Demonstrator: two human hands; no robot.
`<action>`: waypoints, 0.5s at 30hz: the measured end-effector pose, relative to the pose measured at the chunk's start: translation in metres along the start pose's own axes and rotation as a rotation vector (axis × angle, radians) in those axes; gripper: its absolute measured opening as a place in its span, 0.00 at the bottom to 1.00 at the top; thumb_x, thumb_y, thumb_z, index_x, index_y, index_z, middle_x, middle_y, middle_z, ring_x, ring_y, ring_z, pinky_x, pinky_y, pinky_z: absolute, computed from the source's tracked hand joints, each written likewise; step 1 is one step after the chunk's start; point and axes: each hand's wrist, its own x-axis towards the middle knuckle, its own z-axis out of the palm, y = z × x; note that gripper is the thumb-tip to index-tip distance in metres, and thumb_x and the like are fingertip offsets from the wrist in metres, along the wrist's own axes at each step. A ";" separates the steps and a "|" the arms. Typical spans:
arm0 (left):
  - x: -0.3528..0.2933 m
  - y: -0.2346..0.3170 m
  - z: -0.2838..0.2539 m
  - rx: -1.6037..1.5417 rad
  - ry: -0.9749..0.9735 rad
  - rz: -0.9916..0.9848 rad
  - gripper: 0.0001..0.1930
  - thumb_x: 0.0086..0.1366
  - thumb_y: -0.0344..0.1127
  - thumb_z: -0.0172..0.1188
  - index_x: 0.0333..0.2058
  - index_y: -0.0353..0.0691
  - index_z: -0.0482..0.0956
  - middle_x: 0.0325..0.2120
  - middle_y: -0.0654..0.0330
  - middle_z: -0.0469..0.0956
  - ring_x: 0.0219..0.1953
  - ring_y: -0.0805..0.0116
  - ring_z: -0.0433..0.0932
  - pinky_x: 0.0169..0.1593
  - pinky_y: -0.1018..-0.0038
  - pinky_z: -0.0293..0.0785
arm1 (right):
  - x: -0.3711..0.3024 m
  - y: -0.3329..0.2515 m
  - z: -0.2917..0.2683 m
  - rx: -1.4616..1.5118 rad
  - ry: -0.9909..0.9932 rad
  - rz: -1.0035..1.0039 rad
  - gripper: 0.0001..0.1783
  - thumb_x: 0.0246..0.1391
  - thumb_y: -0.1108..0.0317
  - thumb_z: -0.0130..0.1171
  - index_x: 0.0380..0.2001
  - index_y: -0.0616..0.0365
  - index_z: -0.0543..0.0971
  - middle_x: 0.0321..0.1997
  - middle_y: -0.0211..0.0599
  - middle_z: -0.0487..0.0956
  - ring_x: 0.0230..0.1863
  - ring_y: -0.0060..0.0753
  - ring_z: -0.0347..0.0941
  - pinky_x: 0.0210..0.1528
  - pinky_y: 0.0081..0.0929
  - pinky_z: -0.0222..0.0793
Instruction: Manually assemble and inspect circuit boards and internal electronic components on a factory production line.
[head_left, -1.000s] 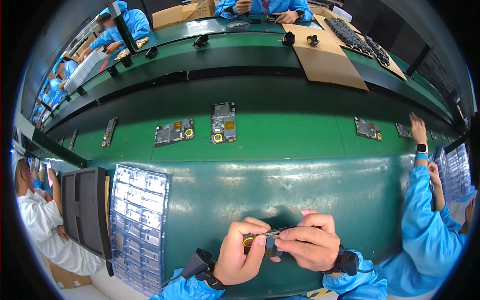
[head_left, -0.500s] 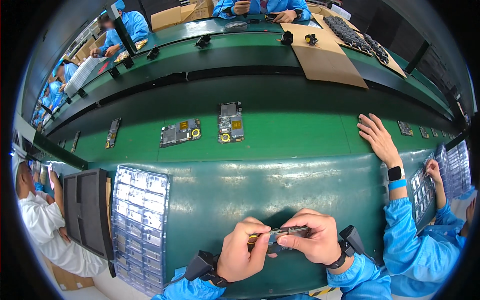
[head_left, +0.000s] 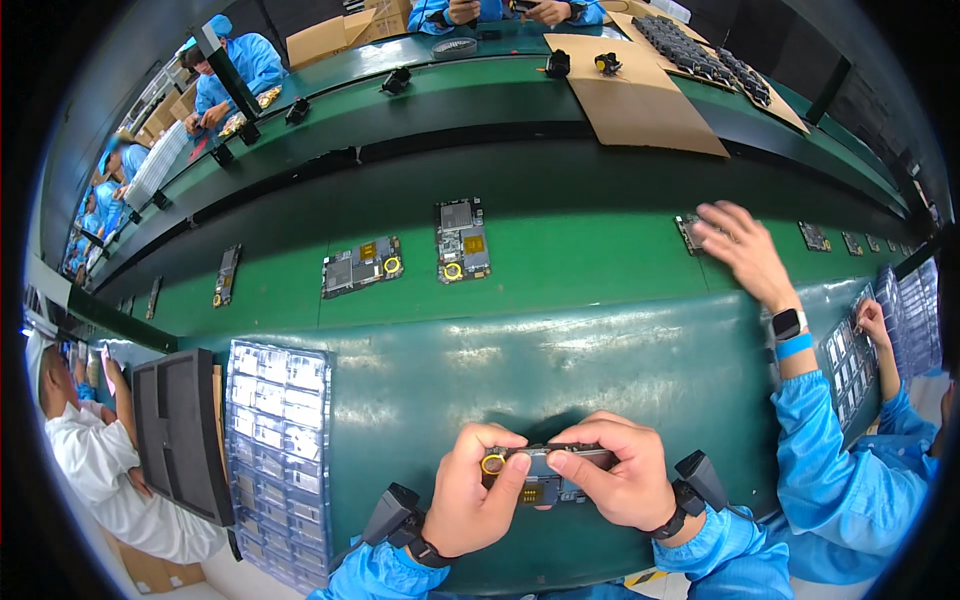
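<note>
Between my two hands, just above the near edge of the dark green table, I hold a circuit board (head_left: 541, 490) with a yellow ring at its left end and a gold patch low in the middle. My left hand (head_left: 474, 490) pinches its left end, thumb on the face. My right hand (head_left: 622, 472) grips the right part the same way, thumb near the middle. Fingers cover both ends and part of the upper edge. Beyond, on the bright green strip, lie a circuit board standing lengthwise (head_left: 460, 241) and another turned sideways (head_left: 361, 267).
A clear plastic tray (head_left: 279, 440) with many pockets stands left, beside a black foam tray (head_left: 178, 432). At right a co-worker's hand (head_left: 738, 250) reaches over another board (head_left: 689, 232). A brown cardboard sheet (head_left: 640, 108) overhangs the far ledge.
The board in my hands has tilted so its face shows more. The co-worker's hand has moved left, and a board now shows beside it.
</note>
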 end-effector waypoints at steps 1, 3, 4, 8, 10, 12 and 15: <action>-0.001 -0.002 0.000 0.001 0.000 -0.001 0.11 0.74 0.27 0.55 0.50 0.34 0.64 0.44 0.49 0.77 0.39 0.70 0.81 0.39 0.75 0.78 | 0.000 0.000 0.000 -0.016 -0.017 0.011 0.13 0.59 0.72 0.69 0.47 0.62 0.83 0.38 0.36 0.83 0.38 0.24 0.82 0.38 0.22 0.77; 0.001 -0.005 -0.001 -0.160 0.034 -0.191 0.11 0.75 0.31 0.55 0.50 0.33 0.68 0.38 0.54 0.79 0.36 0.70 0.82 0.38 0.74 0.81 | 0.004 0.001 -0.002 0.038 -0.027 0.069 0.14 0.59 0.71 0.69 0.47 0.62 0.83 0.39 0.36 0.84 0.39 0.23 0.81 0.39 0.22 0.77; 0.002 -0.003 -0.001 -0.160 0.032 -0.191 0.11 0.75 0.31 0.55 0.50 0.33 0.68 0.38 0.54 0.79 0.36 0.70 0.82 0.38 0.74 0.81 | 0.005 0.001 -0.002 0.092 -0.041 0.127 0.14 0.59 0.70 0.70 0.47 0.62 0.84 0.41 0.36 0.85 0.39 0.22 0.81 0.40 0.22 0.77; 0.010 0.019 0.001 -0.473 -0.020 -0.362 0.18 0.77 0.30 0.48 0.61 0.32 0.60 0.42 0.55 0.73 0.39 0.63 0.83 0.40 0.66 0.88 | 0.002 0.003 -0.003 0.157 -0.045 0.229 0.13 0.59 0.72 0.69 0.47 0.63 0.84 0.39 0.34 0.86 0.38 0.17 0.80 0.38 0.20 0.77; 0.009 0.018 0.001 -0.490 -0.016 -0.373 0.21 0.77 0.30 0.46 0.65 0.32 0.56 0.44 0.55 0.71 0.40 0.61 0.83 0.41 0.63 0.89 | 0.002 -0.002 -0.004 0.125 -0.051 0.259 0.12 0.59 0.72 0.69 0.46 0.63 0.84 0.37 0.34 0.86 0.36 0.17 0.79 0.36 0.20 0.77; 0.009 0.014 -0.002 -0.483 -0.075 -0.337 0.24 0.77 0.29 0.46 0.68 0.33 0.54 0.45 0.56 0.68 0.42 0.60 0.82 0.42 0.62 0.89 | 0.001 0.000 -0.002 0.168 -0.029 0.238 0.12 0.59 0.72 0.69 0.45 0.63 0.84 0.37 0.34 0.85 0.36 0.17 0.79 0.35 0.20 0.76; 0.009 0.016 -0.001 -0.431 -0.076 -0.315 0.22 0.77 0.28 0.47 0.66 0.33 0.57 0.44 0.57 0.70 0.42 0.62 0.82 0.42 0.66 0.87 | -0.001 0.000 -0.003 0.110 -0.020 0.188 0.12 0.58 0.72 0.69 0.45 0.63 0.84 0.38 0.35 0.85 0.36 0.17 0.79 0.35 0.20 0.76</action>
